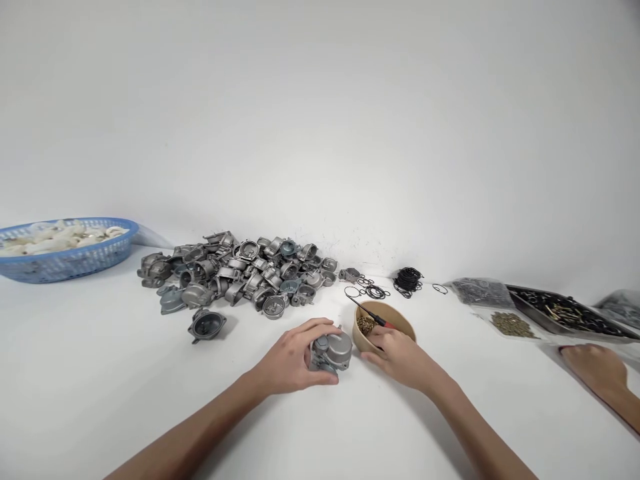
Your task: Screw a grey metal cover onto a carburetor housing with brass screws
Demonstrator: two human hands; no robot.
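Note:
My left hand (293,357) is closed around a grey metal carburetor body (337,350), its rounded side up, at the table's front middle. Just right of it stands a tan round bowl (407,328) with small brass screws (366,325) inside. My right hand (397,355) reaches over the bowl's near rim with curled fingers. Its fingertips are down in the bowl and hidden, so what they pinch does not show. A screwdriver (373,312) with a red and black handle leans across the bowl, right beside those fingers; I cannot tell whether they touch it.
A pile of carburetor bowls (250,270) lies at the back, with one single bowl (207,325) nearer. Black rubber rings (409,280) lie behind the tan bowl. On the left is a blue basket (70,263); on the right, a parts tray (565,313) and another person's hand (595,367).

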